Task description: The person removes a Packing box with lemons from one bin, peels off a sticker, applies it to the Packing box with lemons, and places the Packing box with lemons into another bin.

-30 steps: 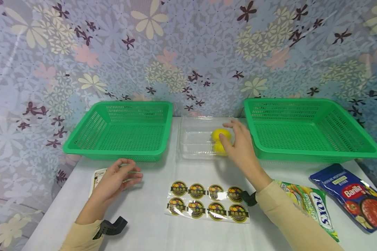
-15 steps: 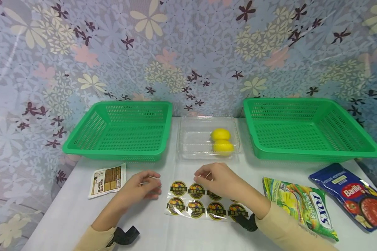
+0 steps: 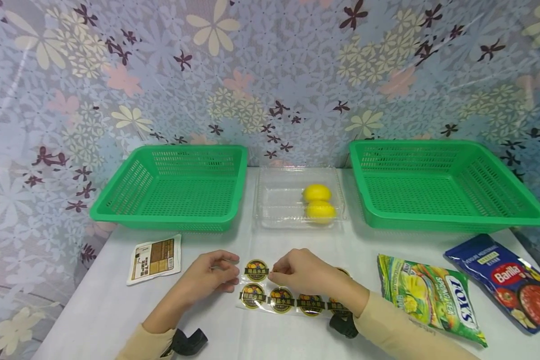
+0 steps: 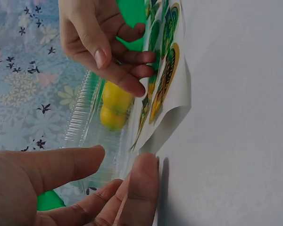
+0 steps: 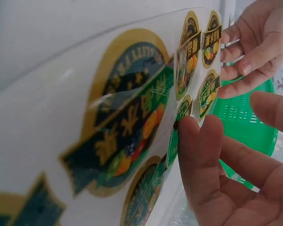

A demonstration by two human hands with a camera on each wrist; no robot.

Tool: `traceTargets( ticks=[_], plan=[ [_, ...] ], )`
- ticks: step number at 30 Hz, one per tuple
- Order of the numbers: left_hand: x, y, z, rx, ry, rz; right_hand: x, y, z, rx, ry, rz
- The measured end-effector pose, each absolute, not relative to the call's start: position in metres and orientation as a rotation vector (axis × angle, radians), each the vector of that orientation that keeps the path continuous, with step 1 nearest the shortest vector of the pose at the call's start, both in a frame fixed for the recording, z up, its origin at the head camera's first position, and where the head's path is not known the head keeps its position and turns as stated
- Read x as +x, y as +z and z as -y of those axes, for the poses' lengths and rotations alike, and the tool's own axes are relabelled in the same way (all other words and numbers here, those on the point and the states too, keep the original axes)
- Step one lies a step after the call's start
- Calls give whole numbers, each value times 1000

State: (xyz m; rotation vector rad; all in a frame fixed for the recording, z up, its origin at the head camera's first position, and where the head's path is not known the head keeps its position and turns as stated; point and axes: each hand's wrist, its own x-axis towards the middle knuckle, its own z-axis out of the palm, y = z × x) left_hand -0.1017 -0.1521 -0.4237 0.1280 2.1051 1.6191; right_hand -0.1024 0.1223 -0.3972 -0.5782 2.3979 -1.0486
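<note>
Two lemons [image 3: 320,212] lie in the clear box [image 3: 276,197] — that part looks done to us. The sticker sheet [image 3: 295,309] lies on the bench [image 3: 234,332], and the stickers [image 3: 253,296] we can see are all on it, so the labelling seems left; our right hand [image 3: 307,272] hides some. That hand grips nothing, fingertips at the sheet, thumb apart — our left hand [image 3: 211,274], relaxed and empty, is just beside its left edge.

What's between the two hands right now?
Left end of the sticker sheet: its top-left round label shows between left hand and right hand in the head view.
</note>
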Motion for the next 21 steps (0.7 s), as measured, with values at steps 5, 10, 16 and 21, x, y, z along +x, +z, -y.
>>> traceTargets(
  ticks=[5, 10, 16, 21],
  plan=[
    [-102, -427, 150, 149, 1607, -2112, -103, -401, -121, -590, -1065, -2381],
    [-102, -429, 147, 166, 1599, -2122, -103, -401, -118, -569, -1044, -2396],
    [-100, -431, 145, 164, 1577, -2148, -103, -399, -118, -580, -1014, -2422],
    [-100, -433, 143, 161, 1566, -2171, -104, -399, -117, -573, -1029, -2399]
  ],
)
